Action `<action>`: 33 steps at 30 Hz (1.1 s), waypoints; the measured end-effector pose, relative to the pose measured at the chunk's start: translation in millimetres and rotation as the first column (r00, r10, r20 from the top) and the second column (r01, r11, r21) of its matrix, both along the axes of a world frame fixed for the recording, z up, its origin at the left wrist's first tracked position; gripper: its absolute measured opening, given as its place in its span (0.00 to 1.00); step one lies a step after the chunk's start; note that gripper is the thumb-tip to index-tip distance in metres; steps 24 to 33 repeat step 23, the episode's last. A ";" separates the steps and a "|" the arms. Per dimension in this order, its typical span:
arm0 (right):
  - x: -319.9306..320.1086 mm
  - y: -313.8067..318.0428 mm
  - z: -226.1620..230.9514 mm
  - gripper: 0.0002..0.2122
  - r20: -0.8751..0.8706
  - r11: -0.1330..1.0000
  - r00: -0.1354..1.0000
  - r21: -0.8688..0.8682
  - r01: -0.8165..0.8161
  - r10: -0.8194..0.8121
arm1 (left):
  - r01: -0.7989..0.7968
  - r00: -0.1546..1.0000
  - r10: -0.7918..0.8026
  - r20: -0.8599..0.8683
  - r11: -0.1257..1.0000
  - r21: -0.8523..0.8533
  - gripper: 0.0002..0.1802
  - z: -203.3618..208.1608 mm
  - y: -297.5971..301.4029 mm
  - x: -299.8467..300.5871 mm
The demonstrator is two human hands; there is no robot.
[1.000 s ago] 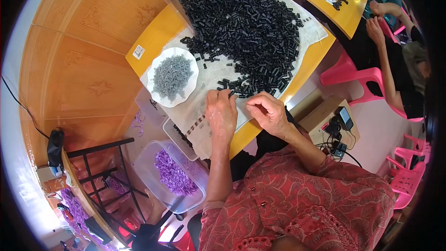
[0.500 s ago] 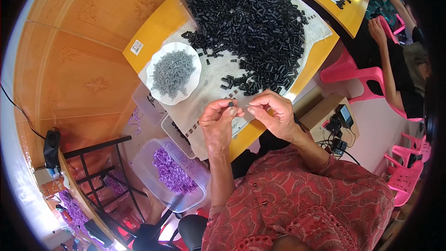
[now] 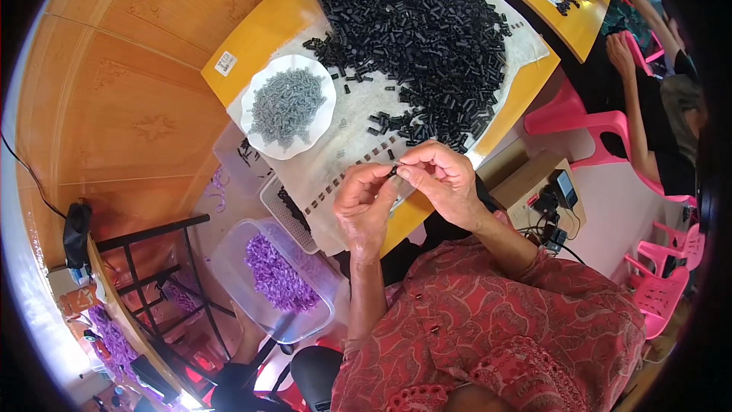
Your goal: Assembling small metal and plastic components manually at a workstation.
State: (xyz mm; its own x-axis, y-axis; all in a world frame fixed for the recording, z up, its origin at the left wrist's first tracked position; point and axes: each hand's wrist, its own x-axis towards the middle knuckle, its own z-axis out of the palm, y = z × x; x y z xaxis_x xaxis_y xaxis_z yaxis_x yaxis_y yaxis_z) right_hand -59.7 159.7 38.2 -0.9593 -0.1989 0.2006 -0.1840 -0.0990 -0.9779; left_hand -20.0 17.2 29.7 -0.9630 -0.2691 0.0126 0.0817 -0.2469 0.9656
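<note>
My left hand (image 3: 364, 210) pinches a small black cylinder (image 3: 393, 172) between thumb and fingers. Against it, the fingertips of my right hand (image 3: 447, 189) are closed on a tiny silvery piece like a spring, mostly hidden now. The two hands meet over the table's front edge. Just beyond them spreads a large heap of black cylinders (image 3: 427, 46) on a pale cloth (image 3: 357, 114). A white scalloped bowl (image 3: 326, 99) to the left holds many small silvery-grey pieces (image 3: 288, 107).
The yellow table (image 3: 267, 23) stands beside a wooden panel (image 3: 137, 91). Below left are a white basket (image 3: 284, 223) and a clear tub (image 3: 324, 313) of purple pieces. A cardboard box (image 3: 526, 191) with cables sits at right, near pink chairs (image 3: 560, 114) and another person (image 3: 637, 99).
My hands have come together, bringing the silvery piece in my right fingers up to the black cylinder in my left. The view has shifted slightly.
</note>
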 end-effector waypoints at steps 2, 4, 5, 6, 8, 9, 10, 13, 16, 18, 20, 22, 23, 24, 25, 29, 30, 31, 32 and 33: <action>1.3 -1.9 -1.4 0.04 0.061 0.995 0.998 -0.096 -0.007 0.013 | 0.032 0.998 -0.036 0.044 0.995 0.097 0.12 1.5 2.2 0.8; 2.3 -2.0 2.5 0.04 0.115 0.991 0.993 -0.133 -0.016 0.031 | 0.059 0.993 -0.076 0.085 0.979 0.194 0.12 0.5 4.5 1.6; 2.7 -2.1 3.7 0.04 0.167 0.984 0.984 -0.174 -0.024 0.054 | 0.048 0.996 -0.063 0.064 0.978 0.204 0.12 -1.1 5.7 2.1; 2.5 -2.3 2.6 0.04 0.168 0.985 0.984 -0.173 -0.025 0.054 | 0.038 0.998 -0.048 0.044 0.976 0.215 0.12 -2.0 6.2 2.6; 1.6 -2.8 -0.8 0.04 0.180 0.979 0.982 -0.201 -0.017 0.054 | 0.051 0.996 -0.071 0.059 0.957 0.287 0.13 2.0 5.6 2.8; 2.0 -3.1 -1.5 0.04 0.181 0.980 0.982 -0.200 -0.017 0.054 | 0.063 0.993 -0.094 0.070 0.932 0.356 0.13 3.4 4.9 3.0; 2.4 -3.6 -2.2 0.04 0.165 0.983 0.986 -0.185 -0.008 0.039 | 0.062 0.993 -0.093 0.072 0.932 0.357 0.13 3.1 3.8 3.6; 2.1 -2.9 -1.3 0.04 0.122 0.991 0.992 -0.134 -0.016 0.033 | 0.091 0.992 -0.120 0.045 0.907 0.411 0.14 1.5 -1.2 5.9; 0.3 -2.4 0.9 0.04 0.067 0.996 0.996 -0.062 -0.058 0.062 | 0.122 0.983 -0.166 0.074 0.906 0.405 0.15 -2.1 -6.7 7.9; 1.0 -2.0 -0.8 0.04 0.041 0.997 0.996 -0.022 -0.074 0.075 | 0.145 0.984 -0.173 0.032 0.898 0.415 0.16 -3.9 -7.5 8.6; 2.2 -2.5 -5.7 0.05 0.113 0.991 0.989 -0.109 -0.081 0.093 | 0.150 0.982 -0.185 0.039 0.891 0.428 0.16 -1.9 -8.2 9.6; 2.8 -3.6 -3.8 0.05 0.124 0.985 0.986 -0.147 -0.089 0.108 | 0.158 0.980 -0.197 0.028 0.858 0.488 0.17 -2.3 -9.0 11.1; 3.0 -4.5 -1.4 0.05 0.134 0.978 0.984 -0.185 -0.095 0.121 | 0.161 0.980 -0.197 0.011 0.830 0.535 0.17 -5.6 -9.6 12.3; 3.0 -4.5 -1.4 0.05 0.134 0.978 0.984 -0.185 -0.095 0.121 | 0.161 0.980 -0.197 0.011 0.830 0.535 0.17 -5.6 -9.6 12.3; 3.0 -4.5 -1.4 0.05 0.134 0.978 0.984 -0.185 -0.095 0.121 | 0.161 0.980 -0.197 0.011 0.830 0.535 0.17 -5.6 -9.6 12.3; 3.0 -4.5 -1.4 0.05 0.134 0.978 0.984 -0.185 -0.095 0.121 | 0.161 0.980 -0.197 0.011 0.830 0.535 0.17 -5.6 -9.6 12.3; 3.0 -4.5 -1.4 0.05 0.134 0.978 0.984 -0.185 -0.095 0.121 | 0.161 0.980 -0.197 0.011 0.830 0.535 0.17 -5.6 -9.6 12.3; 3.0 -4.5 -1.4 0.05 0.134 0.978 0.984 -0.185 -0.095 0.121 | 0.161 0.980 -0.197 0.011 0.830 0.535 0.17 -5.6 -9.6 12.3; 3.0 -4.5 -1.4 0.05 0.134 0.978 0.984 -0.185 -0.095 0.121 | 0.161 0.980 -0.197 0.011 0.830 0.535 0.17 -5.6 -9.6 12.3; 3.0 -4.5 -1.4 0.05 0.134 0.978 0.984 -0.185 -0.095 0.121 | 0.161 0.980 -0.197 0.011 0.830 0.535 0.17 -5.6 -9.6 12.3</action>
